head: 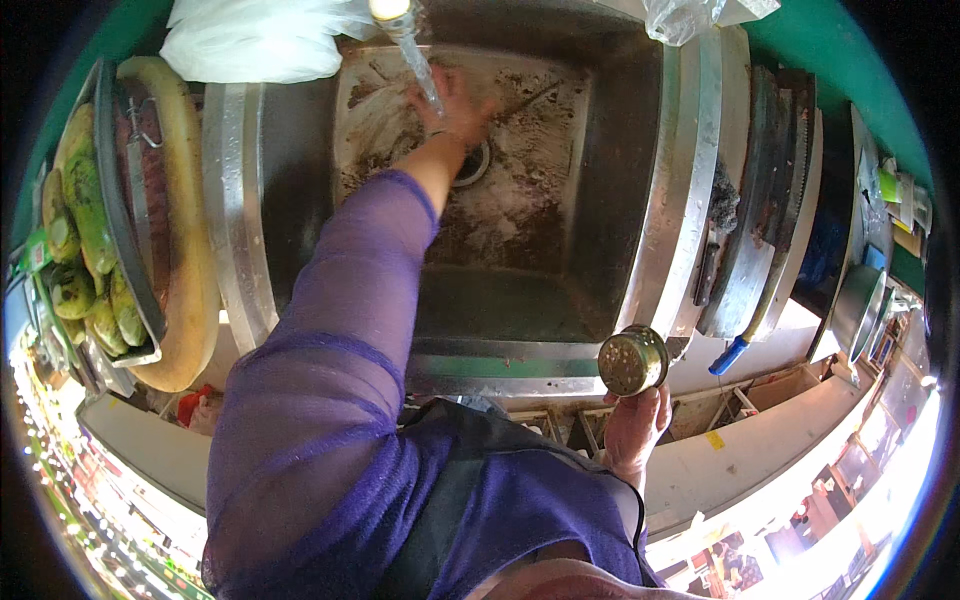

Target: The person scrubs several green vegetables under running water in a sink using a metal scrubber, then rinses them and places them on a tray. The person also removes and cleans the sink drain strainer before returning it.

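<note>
Under a stream of running water from the faucet (401,26), my left hand (454,109) spreads its blurred fingers low in the stained metal sink (510,217). No object shows in it. The round drain opening (474,166) lies just below that wrist, partly covered by it. My right hand (636,424) holds a small, round, brass-coloured metal cup (632,361) near the sink's front right corner. The cup's face is speckled with small light spots; whether they are holes or drops I cannot tell.
At the left are green vegetables (94,202) in a dark tray (120,225) and a large pale gourd (187,225). White plastic bags (255,45) lie behind. On the right are a dark-handled knife (706,274), a steel scourer (724,199), a blue-handled tool (729,356) and metal bowls (862,300).
</note>
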Demonstrator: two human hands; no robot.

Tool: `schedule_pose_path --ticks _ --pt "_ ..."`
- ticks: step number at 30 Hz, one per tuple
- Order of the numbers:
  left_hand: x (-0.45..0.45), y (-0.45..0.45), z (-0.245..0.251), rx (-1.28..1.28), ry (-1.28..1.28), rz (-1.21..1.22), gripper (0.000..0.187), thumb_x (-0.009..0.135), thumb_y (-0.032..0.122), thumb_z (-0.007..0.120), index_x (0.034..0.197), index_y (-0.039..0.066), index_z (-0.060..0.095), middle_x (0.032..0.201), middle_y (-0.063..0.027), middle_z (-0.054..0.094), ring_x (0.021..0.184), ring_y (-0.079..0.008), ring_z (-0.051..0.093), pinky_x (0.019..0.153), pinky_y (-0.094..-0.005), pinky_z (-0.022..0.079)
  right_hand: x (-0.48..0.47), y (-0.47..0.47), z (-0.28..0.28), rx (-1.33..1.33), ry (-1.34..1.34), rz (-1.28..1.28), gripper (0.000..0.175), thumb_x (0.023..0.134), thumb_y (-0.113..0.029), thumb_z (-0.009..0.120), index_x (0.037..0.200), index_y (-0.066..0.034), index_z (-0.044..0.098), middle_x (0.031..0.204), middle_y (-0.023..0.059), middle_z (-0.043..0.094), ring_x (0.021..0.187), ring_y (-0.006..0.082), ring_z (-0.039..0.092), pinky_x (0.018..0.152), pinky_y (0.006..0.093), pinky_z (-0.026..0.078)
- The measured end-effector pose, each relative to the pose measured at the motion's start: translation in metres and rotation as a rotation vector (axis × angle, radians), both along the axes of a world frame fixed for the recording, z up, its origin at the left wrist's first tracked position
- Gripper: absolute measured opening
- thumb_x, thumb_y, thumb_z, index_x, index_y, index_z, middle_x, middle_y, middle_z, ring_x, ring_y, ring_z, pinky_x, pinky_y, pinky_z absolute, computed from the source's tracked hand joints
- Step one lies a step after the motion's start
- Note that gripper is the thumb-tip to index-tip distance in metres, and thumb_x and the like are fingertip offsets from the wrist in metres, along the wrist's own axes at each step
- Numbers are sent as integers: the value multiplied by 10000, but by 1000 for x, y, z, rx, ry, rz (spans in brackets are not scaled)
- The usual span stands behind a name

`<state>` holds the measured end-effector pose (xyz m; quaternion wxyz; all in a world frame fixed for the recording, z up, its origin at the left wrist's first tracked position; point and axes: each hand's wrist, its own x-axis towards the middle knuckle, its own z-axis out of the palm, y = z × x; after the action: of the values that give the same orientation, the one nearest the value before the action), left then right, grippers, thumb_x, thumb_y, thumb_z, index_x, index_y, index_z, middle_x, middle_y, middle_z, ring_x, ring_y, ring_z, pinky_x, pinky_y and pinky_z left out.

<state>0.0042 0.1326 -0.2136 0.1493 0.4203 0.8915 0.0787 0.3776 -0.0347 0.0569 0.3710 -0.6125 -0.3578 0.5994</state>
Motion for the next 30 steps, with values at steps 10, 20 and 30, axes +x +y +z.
schedule_pose_path --ticks 10,20,30 --pt "94 -104 14 40 -192 -1484 628 922 363 571 1495 208 369 1598 -149 179 1485 -360 118 1170 -591 126 2 -5 8 41 -51 154 626 944 -540 551 1180 39 579 923 68 655 771 130 607 684 272 488" --pt "-2 -89 40 66 75 -1105 513 808 106 629 1316 97 557 1458 -201 369 1394 -375 309 1135 -584 226 31 -16 -2 67 106 50 447 946 -364 624 1198 0 561 1064 119 645 870 215 643 649 338 547" --pt "94 -86 -17 -1 -13 -1258 519 911 316 525 1408 175 471 1521 -154 307 1454 -338 190 1118 -645 156 29 -13 -13 102 41 25 442 944 -358 615 1217 -13 565 1131 120 633 914 221 636 641 332 558"
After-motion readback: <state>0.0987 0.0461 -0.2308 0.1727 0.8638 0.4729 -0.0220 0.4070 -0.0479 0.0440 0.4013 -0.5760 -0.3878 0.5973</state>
